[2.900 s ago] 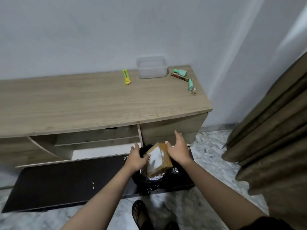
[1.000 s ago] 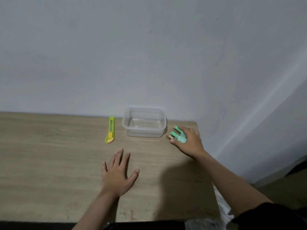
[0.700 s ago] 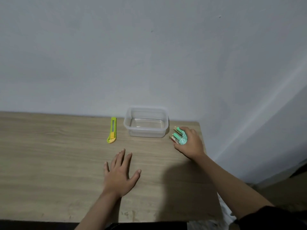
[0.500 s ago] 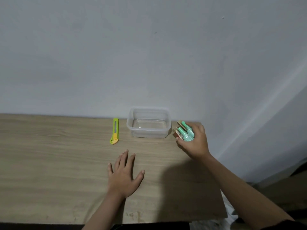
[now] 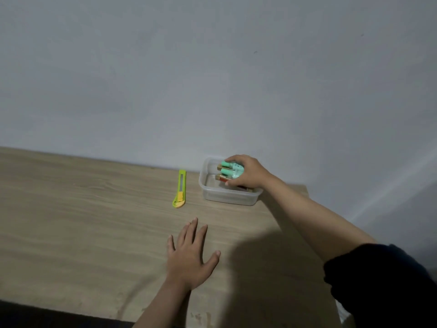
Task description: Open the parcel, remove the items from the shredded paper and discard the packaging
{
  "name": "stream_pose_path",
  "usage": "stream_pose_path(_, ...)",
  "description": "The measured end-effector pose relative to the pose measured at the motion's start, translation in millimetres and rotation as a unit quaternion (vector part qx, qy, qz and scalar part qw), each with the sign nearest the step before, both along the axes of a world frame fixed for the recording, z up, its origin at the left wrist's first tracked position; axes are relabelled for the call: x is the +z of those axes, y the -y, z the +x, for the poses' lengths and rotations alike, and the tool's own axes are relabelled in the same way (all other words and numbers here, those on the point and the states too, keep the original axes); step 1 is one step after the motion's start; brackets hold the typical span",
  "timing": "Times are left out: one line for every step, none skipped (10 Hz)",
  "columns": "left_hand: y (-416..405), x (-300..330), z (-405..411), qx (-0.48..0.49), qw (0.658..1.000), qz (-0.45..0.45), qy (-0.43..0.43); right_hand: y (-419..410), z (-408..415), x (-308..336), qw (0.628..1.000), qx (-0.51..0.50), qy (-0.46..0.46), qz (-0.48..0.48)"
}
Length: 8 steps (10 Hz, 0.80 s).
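The wooden worktop (image 5: 71,209) runs from the left edge of my view up to the pale wall. My left hand (image 5: 189,259) lies flat on it, palm down, fingers straight and spread a little, holding nothing. Further back, just beyond my fingertips, a yellow-green box cutter (image 5: 179,188) lies on the wood, its length pointing toward the wall. Just to the right of it sits a clear plastic tub (image 5: 227,198) near the back corner of the worktop. My right hand (image 5: 248,172) reaches over the tub, fingers curled around a bundle of small items (image 5: 230,171) (mint-green tubes and at least one reddish-brown stick, as far as I can tell), held above the tub's floor within its rim. A dark sleeve (image 5: 378,280) covers my right upper arm.
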<state>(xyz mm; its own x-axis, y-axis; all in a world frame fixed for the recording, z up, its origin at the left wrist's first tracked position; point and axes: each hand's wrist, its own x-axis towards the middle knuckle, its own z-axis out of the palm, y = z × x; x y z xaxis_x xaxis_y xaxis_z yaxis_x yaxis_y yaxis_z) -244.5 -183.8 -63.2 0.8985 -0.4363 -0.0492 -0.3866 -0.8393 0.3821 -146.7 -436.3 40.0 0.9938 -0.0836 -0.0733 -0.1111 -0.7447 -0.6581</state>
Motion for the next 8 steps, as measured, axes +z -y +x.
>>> stream_pose_path(0, -1, 1, 0.000, 1.000, 0.009, 0.002, 0, 12, -12, 0.999, 0.019, -0.035, -0.019)
stream_pose_path(-1, -1, 1, 0.002, 1.000, 0.002, 0.009, 1, 14, -18, 0.997, 0.038, -0.034, -0.050)
stream_pose_path(-1, -2, 2, 0.000, 1.000, 0.015, 0.005, 3, 15, -21, 0.997, 0.042, -0.037, -0.057)
stream_pose_path(-1, -1, 1, 0.005, 1.000, 0.005, 0.005, 2, 16, -24, 0.994, 0.049, -0.059, -0.072)
stream_pose_path(-1, 1, 0, 0.005, 1.000, -0.004, 0.001, -3, 16, -26, 0.987, 0.084, -0.066, -0.119)
stream_pose_path(-1, 1, 0, 0.002, 1.000, 0.007, -0.001, -5, 15, -22, 0.985, 0.096, -0.063, -0.132)
stream_pose_path(1, 2, 0, 0.004, 1.000, -0.002, -0.002, -1, 17, -24, 0.981, 0.095, -0.073, -0.150)
stream_pose_path(1, 4, 0, 0.002, 1.000, 0.001, -0.008, 2, 16, -19, 0.986, 0.078, -0.074, -0.129)
